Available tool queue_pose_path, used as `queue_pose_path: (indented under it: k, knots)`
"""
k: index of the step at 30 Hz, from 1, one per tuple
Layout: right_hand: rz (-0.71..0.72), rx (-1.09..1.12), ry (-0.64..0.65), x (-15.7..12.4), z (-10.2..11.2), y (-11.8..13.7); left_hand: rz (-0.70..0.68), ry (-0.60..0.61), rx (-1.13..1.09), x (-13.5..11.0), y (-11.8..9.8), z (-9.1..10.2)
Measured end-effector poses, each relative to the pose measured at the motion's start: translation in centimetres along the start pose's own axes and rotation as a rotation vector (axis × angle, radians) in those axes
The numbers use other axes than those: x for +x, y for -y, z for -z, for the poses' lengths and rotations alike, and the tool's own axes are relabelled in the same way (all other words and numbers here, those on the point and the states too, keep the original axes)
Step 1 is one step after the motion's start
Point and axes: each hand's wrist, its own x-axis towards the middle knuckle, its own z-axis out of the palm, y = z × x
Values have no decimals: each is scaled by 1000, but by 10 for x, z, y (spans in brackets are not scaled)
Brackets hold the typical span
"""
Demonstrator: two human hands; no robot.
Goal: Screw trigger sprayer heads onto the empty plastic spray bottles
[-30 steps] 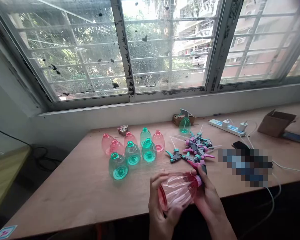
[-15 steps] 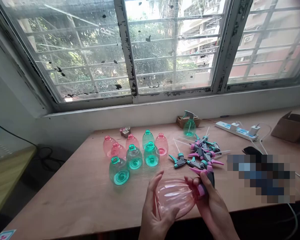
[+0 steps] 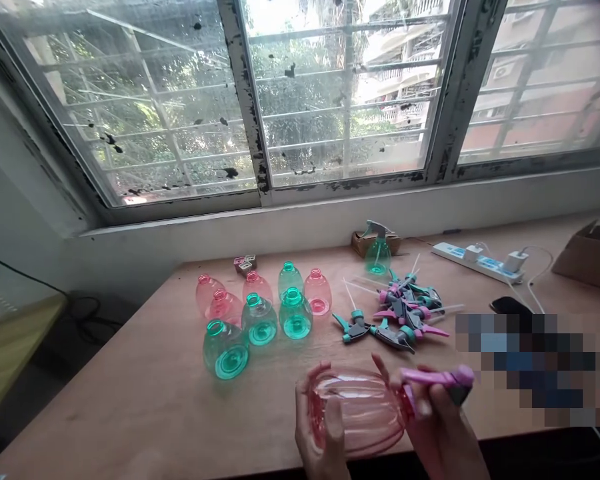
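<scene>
A clear pink spray bottle (image 3: pixel 363 403) lies on its side in the air above the table's front edge, its neck pointing right. My left hand (image 3: pixel 317 427) is wrapped around its base and body, thumb across the near side. At the neck, my right hand (image 3: pixel 445 427) grips a pink and dark grey spray head (image 3: pixel 447 378). The head is on the bottle's mouth; how tightly, I cannot tell. Beyond my hands lies a heap of loose pink and teal spray heads (image 3: pixel 405 307) with white tubes. Several open bottles, green (image 3: pixel 296 317) and pink (image 3: pixel 318 293), stand to the left.
An assembled green spray bottle (image 3: pixel 378 253) stands at the back by a small brown box (image 3: pixel 363 243). On the right are a power strip (image 3: pixel 475 262) with plugs and cables, a dark phone (image 3: pixel 510 305), a cardboard box (image 3: pixel 587 257) and a blurred-out patch.
The spray head has turned at the bottle's neck, and its pink trigger now faces me. Both hands and the bottle sit slightly lower and further right. My view has shifted a little.
</scene>
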Motion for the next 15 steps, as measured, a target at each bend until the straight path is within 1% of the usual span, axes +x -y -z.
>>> queue_pose_path:
  k: [2, 4, 5, 6, 7, 8, 9, 11, 13, 14, 15]
  knots:
    - [-104, 72, -75, 2, 3, 0, -139, -58, 30, -10, 4, -7]
    - [-169, 101, -196, 4, 5, 3, -248, -94, 20, -14, 5, -12]
    - [-163, 82, -253, 4, 5, 4, -267, -95, 4, -13, 6, -14]
    - [-139, 48, -285, 4, 4, 4, -251, -83, -24, -11, 6, -14]
    - [-103, 5, -283, 4, 2, 4, -196, -64, -66, -8, 6, -15]
    - [-67, -44, -238, 5, -1, 2, -112, -47, -122, -3, 7, -15]
    - [-40, -97, -152, 5, -4, -1, -15, -38, -197, 2, 8, -14]
    - [-19, -222, 67, 5, -12, -10, 155, -51, -374, 12, 13, -13]
    - [-57, -366, 230, 6, -20, -21, 246, -61, -484, 18, 21, -12]
    - [-84, -436, 262, 7, -24, -25, 268, -44, -489, 19, 25, -12]
    - [-96, -496, 261, 9, -27, -28, 286, -8, -461, 20, 30, -12]
